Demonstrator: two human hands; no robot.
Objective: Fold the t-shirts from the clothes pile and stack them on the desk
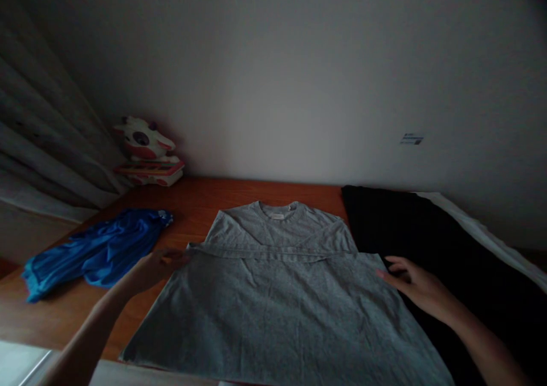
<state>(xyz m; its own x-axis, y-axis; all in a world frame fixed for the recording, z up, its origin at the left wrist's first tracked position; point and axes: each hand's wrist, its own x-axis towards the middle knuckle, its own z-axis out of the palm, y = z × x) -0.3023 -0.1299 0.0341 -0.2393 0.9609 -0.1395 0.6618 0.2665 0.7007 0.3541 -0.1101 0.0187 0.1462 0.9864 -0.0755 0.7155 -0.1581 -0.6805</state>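
Observation:
A grey T-shirt point(277, 300) lies flat on the wooden table point(200, 198), collar toward the wall, with its sleeves folded in across the chest. My left hand point(156, 266) pinches the shirt's left edge at the folded sleeve. My right hand point(412, 286) rests at the shirt's right edge, fingers curled on the fabric beside the black cloth.
A crumpled blue garment point(98, 252) lies on the table's left side. A black cloth point(427, 243) over a white one point(482, 232) covers the right. A pink and white toy point(147, 150) stands in the back left corner by a curtain point(38, 147).

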